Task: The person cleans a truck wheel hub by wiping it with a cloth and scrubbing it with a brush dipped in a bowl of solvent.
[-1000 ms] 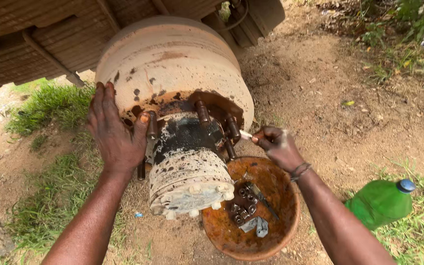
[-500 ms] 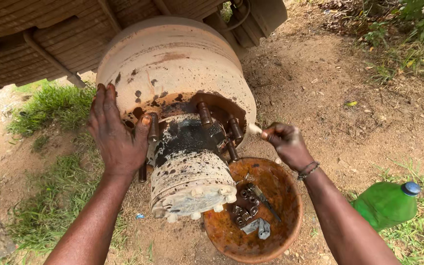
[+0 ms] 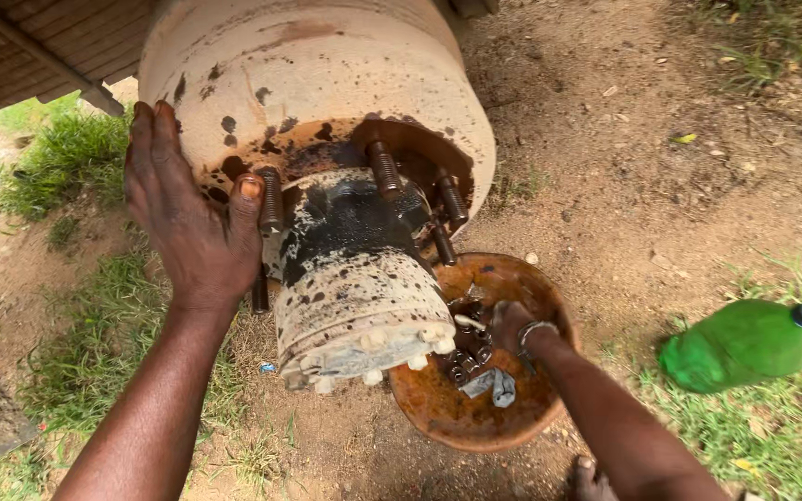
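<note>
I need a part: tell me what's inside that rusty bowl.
The rusty bowl holds dark nuts and a grey metal piece. The right hand reaches in, covering whatever lies beneath it.

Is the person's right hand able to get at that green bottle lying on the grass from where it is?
Probably yes. The right hand is down in the rusty bowl among the nuts, and only open dirt and grass lie between it and the green bottle; nothing blocks the way.

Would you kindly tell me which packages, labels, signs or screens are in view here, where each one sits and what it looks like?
Bottle: the only package, lying on its side on the grass at the right, beyond the rusty bowl; rounded green plastic body, blue cap pointing right.
Labels, signs, screens: none can be made out.
</note>
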